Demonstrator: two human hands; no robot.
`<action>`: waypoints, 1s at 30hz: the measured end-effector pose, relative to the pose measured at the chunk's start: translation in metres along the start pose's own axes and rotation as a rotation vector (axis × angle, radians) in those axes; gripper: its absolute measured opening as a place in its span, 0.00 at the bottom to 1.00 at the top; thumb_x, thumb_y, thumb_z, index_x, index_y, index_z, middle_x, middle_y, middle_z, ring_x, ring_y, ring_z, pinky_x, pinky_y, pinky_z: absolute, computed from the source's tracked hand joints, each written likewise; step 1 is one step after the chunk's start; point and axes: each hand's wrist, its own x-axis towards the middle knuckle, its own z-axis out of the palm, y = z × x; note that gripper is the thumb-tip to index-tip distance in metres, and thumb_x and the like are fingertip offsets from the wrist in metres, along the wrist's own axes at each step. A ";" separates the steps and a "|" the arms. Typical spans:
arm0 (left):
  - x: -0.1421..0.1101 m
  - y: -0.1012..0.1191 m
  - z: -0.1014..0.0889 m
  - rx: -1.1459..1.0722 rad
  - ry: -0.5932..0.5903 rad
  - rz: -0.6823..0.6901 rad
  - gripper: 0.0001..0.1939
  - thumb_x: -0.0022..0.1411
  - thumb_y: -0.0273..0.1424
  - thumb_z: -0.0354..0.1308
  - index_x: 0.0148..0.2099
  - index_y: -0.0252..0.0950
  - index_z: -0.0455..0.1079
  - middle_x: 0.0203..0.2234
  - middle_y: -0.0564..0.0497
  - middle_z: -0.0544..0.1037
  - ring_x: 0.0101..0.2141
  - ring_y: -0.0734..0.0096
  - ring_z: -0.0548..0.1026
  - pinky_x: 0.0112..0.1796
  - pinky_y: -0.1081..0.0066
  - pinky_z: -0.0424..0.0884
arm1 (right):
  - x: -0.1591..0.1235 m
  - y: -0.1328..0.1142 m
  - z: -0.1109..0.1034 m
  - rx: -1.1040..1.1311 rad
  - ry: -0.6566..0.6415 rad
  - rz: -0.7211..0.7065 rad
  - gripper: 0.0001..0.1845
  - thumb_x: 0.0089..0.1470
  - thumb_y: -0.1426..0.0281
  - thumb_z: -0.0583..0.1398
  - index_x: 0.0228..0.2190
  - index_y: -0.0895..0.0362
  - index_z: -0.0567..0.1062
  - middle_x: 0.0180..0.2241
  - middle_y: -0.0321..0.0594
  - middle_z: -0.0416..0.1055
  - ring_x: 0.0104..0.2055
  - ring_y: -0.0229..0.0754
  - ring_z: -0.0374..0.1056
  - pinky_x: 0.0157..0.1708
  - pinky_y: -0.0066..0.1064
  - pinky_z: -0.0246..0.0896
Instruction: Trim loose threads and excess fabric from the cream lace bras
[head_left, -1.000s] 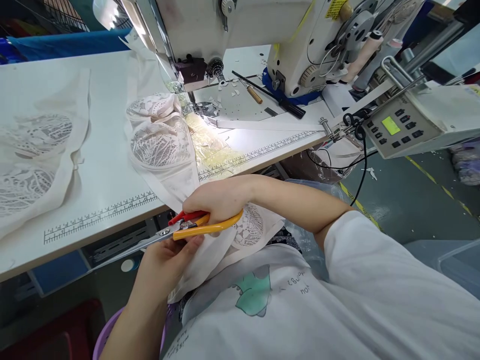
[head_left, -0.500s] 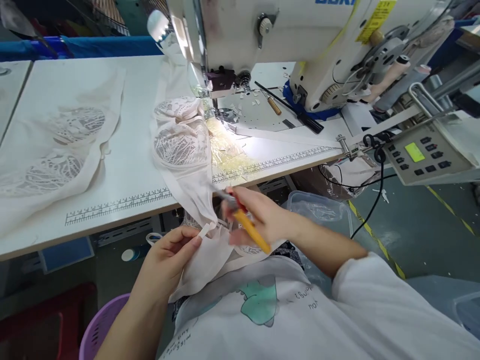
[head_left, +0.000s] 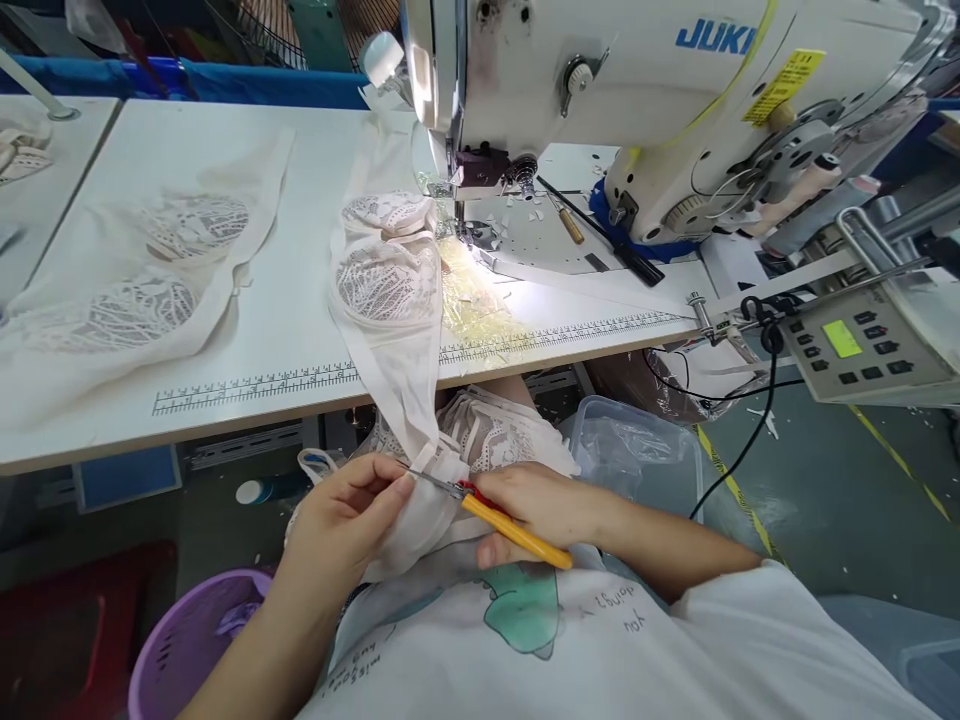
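My left hand [head_left: 364, 515] pinches the narrow end of a white lace bra [head_left: 386, 285] in front of my belly. The bra hangs over the table edge, its lace cups lying beside the needle. In my right hand [head_left: 536, 510] is a pair of thread snips [head_left: 517, 532] with yellow and red handles. Their blades point left and touch or nearly touch the strip at my left fingertips. Whether the blades are closed on it I cannot tell. More white lace fabric [head_left: 502, 430] lies on my lap under the hands.
A sewing machine [head_left: 540, 90] stands over the white table [head_left: 300, 330]. A second bra [head_left: 142, 290] lies at left. A screwdriver [head_left: 630, 255] and an awl [head_left: 570, 222] lie behind the needle. A control panel [head_left: 862, 340], a clear bin [head_left: 637, 450] and a purple basket [head_left: 187, 640] are around me.
The snips have moved down and left from above the fabric to the strip at my left fingers. My left hand keeps its pinch. The camera view has shifted slightly.
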 end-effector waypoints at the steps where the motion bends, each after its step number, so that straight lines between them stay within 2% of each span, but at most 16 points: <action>1: 0.000 0.000 0.001 0.001 0.006 0.003 0.08 0.40 0.32 0.66 0.21 0.36 0.70 0.15 0.58 0.70 0.18 0.81 0.64 0.19 0.83 0.60 | 0.001 -0.002 0.000 0.004 0.005 0.006 0.22 0.46 0.52 0.60 0.24 0.56 0.60 0.23 0.33 0.60 0.22 0.34 0.54 0.21 0.25 0.48; 11: 0.000 0.003 0.002 -0.009 0.018 0.026 0.07 0.39 0.30 0.66 0.21 0.36 0.70 0.15 0.58 0.71 0.19 0.81 0.64 0.20 0.84 0.60 | 0.001 -0.008 -0.002 0.033 0.002 -0.010 0.19 0.47 0.56 0.60 0.24 0.56 0.57 0.23 0.33 0.58 0.22 0.33 0.50 0.21 0.25 0.46; 16: -0.001 0.006 0.003 0.014 0.027 0.019 0.08 0.39 0.31 0.66 0.21 0.36 0.70 0.15 0.58 0.70 0.18 0.80 0.64 0.19 0.82 0.60 | 0.004 -0.006 0.006 0.152 0.072 0.066 0.21 0.45 0.58 0.62 0.21 0.55 0.56 0.19 0.30 0.55 0.21 0.32 0.49 0.21 0.25 0.45; 20: -0.003 0.006 0.002 0.100 -0.001 0.058 0.06 0.43 0.33 0.65 0.23 0.37 0.72 0.17 0.56 0.72 0.19 0.78 0.66 0.20 0.80 0.62 | 0.005 0.005 0.012 0.268 0.202 0.137 0.23 0.41 0.60 0.64 0.19 0.55 0.55 0.18 0.29 0.53 0.21 0.32 0.50 0.21 0.25 0.46; 22: -0.004 0.004 0.001 0.183 -0.019 0.152 0.05 0.45 0.32 0.64 0.24 0.38 0.73 0.19 0.55 0.74 0.21 0.76 0.68 0.21 0.79 0.64 | 0.003 0.007 0.009 0.316 0.356 0.123 0.24 0.37 0.56 0.66 0.21 0.55 0.57 0.20 0.30 0.56 0.22 0.33 0.52 0.22 0.26 0.48; 25: -0.005 0.001 0.002 0.311 -0.045 0.281 0.03 0.47 0.32 0.63 0.28 0.40 0.74 0.23 0.53 0.77 0.25 0.73 0.72 0.26 0.77 0.68 | 0.001 0.001 0.001 0.414 0.611 -0.016 0.26 0.34 0.52 0.66 0.27 0.56 0.62 0.28 0.36 0.63 0.29 0.38 0.59 0.29 0.30 0.57; 27: -0.006 -0.001 0.005 0.358 -0.071 0.322 0.05 0.49 0.32 0.62 0.32 0.40 0.73 0.24 0.54 0.77 0.26 0.72 0.73 0.27 0.77 0.69 | 0.002 -0.006 -0.002 0.490 0.646 -0.102 0.24 0.38 0.53 0.64 0.29 0.57 0.64 0.30 0.38 0.65 0.31 0.38 0.60 0.32 0.30 0.59; 30: -0.007 -0.002 0.009 0.376 -0.126 0.348 0.08 0.51 0.31 0.60 0.37 0.41 0.69 0.24 0.55 0.76 0.26 0.72 0.75 0.28 0.77 0.71 | 0.007 -0.016 -0.002 0.613 0.583 -0.143 0.16 0.44 0.60 0.62 0.29 0.56 0.64 0.28 0.35 0.65 0.27 0.35 0.59 0.27 0.26 0.58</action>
